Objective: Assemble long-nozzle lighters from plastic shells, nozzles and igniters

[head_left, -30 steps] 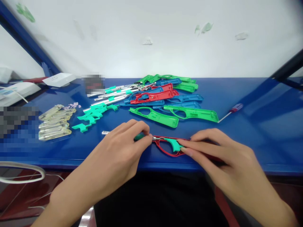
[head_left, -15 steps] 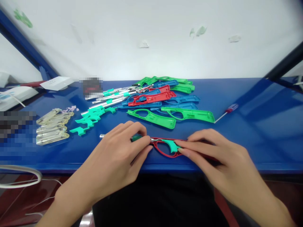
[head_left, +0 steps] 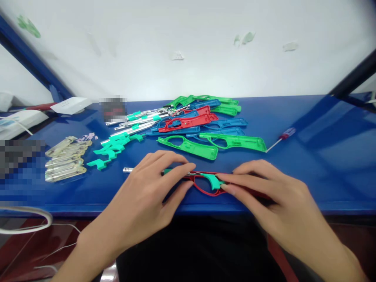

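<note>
Red case (head_left: 221, 191), 6 o'clock, under both hands | right hand (head_left: 273, 192) pinching it beside green trigger (head_left: 215, 181) | left hand (head_left: 152, 188): forefinger advanced toward trigger, thumb apart, grip cannot be told; seating apparently underway | green shell (head_left: 188, 148), 12 o'clock

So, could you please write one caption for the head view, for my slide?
Left hand and right hand at a red casing with a turquoise trigger; green casings lie beyond.
</note>
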Demonstrator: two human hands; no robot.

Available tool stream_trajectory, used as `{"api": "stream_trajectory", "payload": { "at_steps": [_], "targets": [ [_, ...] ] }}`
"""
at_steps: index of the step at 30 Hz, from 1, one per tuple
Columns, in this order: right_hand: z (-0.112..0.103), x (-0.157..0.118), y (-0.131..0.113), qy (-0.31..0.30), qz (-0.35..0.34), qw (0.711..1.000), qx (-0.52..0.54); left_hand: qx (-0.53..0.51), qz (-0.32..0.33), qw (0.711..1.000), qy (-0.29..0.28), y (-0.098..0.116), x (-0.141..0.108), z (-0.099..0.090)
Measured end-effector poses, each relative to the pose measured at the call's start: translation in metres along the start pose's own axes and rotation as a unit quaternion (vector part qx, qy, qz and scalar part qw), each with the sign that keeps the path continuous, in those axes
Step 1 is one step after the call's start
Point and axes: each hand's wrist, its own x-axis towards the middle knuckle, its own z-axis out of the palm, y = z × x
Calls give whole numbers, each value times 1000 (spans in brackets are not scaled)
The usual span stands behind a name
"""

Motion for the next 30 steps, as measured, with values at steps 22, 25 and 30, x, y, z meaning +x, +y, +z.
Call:
{"api": "stream_trajectory", "payload": {
  "at_steps": [22,25,30],
  "targets": [
    [-11,-12,-4,44,-38,998,-36,-72,17,995,-64,17,15,19],
    [-9,-9,-3,54,-52,997,-34,-81,8,994,-79,17,14,19],
    [-8,-8,-3,49,-60,997,-27,-97,-14,990,-101,19,14,18]
  ]
}}
